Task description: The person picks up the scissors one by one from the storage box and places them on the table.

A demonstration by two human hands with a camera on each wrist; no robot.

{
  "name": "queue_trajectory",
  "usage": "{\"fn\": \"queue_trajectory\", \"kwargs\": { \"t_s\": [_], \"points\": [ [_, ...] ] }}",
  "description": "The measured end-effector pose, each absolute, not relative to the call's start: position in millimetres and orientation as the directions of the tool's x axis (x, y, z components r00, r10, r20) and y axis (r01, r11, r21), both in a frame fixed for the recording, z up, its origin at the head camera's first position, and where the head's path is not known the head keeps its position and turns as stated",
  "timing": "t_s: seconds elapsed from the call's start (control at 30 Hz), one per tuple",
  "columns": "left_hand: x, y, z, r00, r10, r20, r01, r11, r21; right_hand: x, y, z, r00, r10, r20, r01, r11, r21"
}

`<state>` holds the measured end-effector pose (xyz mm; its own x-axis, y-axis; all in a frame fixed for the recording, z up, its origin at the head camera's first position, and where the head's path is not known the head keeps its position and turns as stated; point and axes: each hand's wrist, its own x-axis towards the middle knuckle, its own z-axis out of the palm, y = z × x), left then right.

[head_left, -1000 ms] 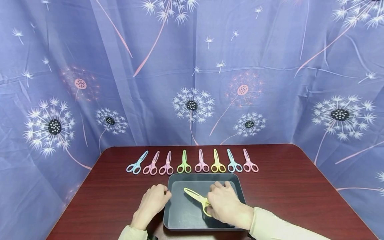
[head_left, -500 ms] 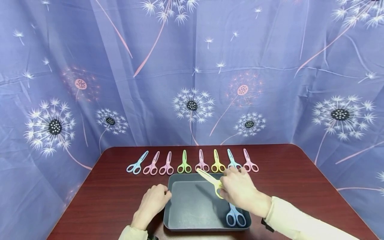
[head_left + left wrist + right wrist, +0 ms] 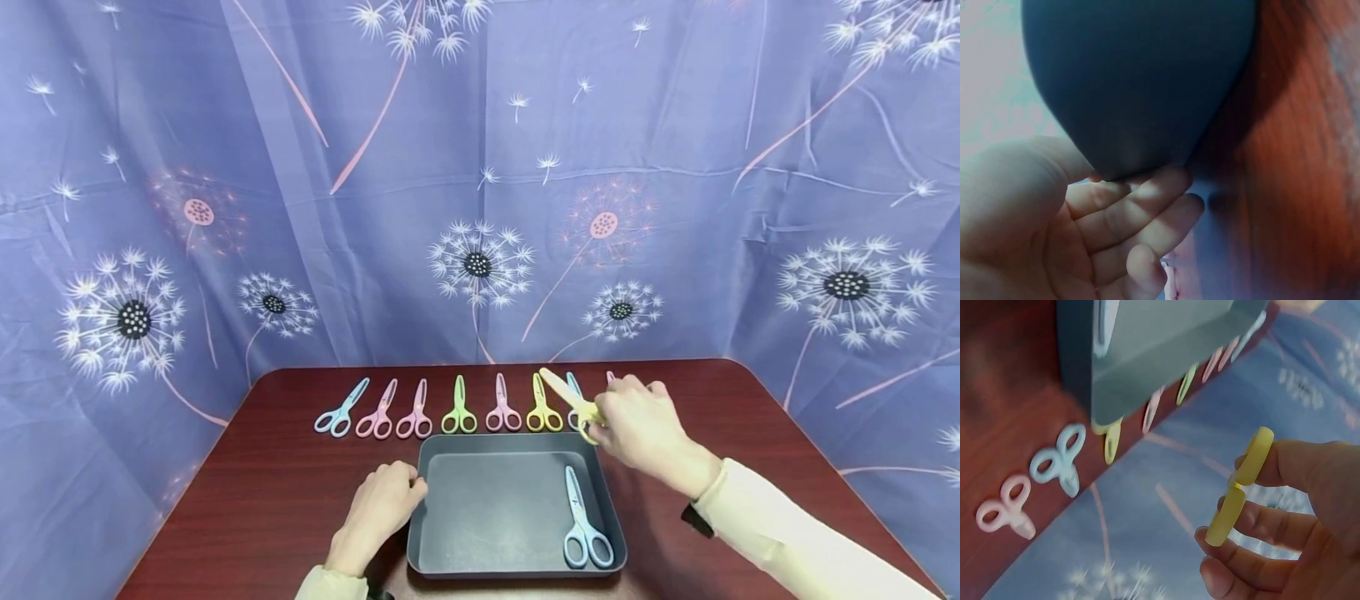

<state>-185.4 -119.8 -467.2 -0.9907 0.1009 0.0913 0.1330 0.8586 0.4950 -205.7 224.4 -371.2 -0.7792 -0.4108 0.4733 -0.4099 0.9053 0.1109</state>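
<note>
My right hand (image 3: 641, 421) pinches a pair of pale yellow scissors (image 3: 564, 390) by the handles, blades pointing up and left, above the back right of the table. In the right wrist view the yellow handle rings (image 3: 1227, 515) sit between thumb and fingers. A dark grey tray (image 3: 487, 517) lies in front, with light blue scissors (image 3: 588, 537) inside along its right side. At the tray's left side, my left hand (image 3: 386, 504) grips the wall; the left wrist view shows thumb and fingers around the tray's edge (image 3: 1135, 94).
Behind the tray runs a row of scissors: light blue (image 3: 333, 419), two pink, green (image 3: 460, 408), pink (image 3: 502, 408), yellow (image 3: 542, 412), light blue and pink (image 3: 1007, 506). The right hand and its scissors partly cover the last two in the head view. A dandelion-patterned curtain (image 3: 375, 275) hangs behind.
The right hand has carried the yellow scissors up out of the tray, back and to the right, over the row's right end. The blue scissors in the tray came into sight. The left hand stays put.
</note>
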Motion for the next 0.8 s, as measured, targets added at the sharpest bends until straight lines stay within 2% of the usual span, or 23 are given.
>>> {"fn": "queue_trajectory", "kwargs": {
  "t_s": [0.33,0.8],
  "points": [
    [-186,-122,-468,-0.989,0.108,0.097,0.142,0.849,0.509,-233,263,-364,-0.858,-0.289,0.424,-0.317,0.948,0.004],
    [-185,-121,-466,-0.99,0.108,0.092,0.14,0.85,0.508,-263,333,-396,-0.96,-0.083,0.266,-0.137,0.972,-0.191]
  ]
}}
